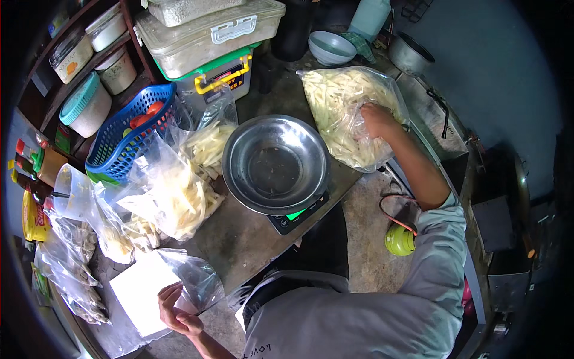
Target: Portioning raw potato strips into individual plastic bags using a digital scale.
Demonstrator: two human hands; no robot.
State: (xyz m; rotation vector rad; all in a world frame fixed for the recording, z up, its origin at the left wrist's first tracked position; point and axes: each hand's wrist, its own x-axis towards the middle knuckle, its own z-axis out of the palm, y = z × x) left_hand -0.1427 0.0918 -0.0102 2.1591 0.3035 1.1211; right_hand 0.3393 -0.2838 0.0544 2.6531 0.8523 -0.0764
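My right hand (376, 120) is at the big clear plastic bag of pale cut strips (332, 98), its fingers partly hidden by the film. My left hand (177, 309) is raised palm up over the edge of a bright white sheet (141, 287) and a clear plastic bag (197, 278), with nothing seen in it. Between the hands, a wide steel bowl (276, 166) rests on a black digital kitchen scale (287, 226) with a lit green display. Left of the bowl stand a filled bag of pale strips (175, 202) and a smaller one (208, 143).
A blue plastic basket (130, 139) with red produce, lidded tubs (86, 105) and bottles line the left side. Stacked storage boxes (202, 45) stand at the back. A light blue bowl (332, 47), a metal pot (410, 54) and a stove (430, 112) are towards the right.
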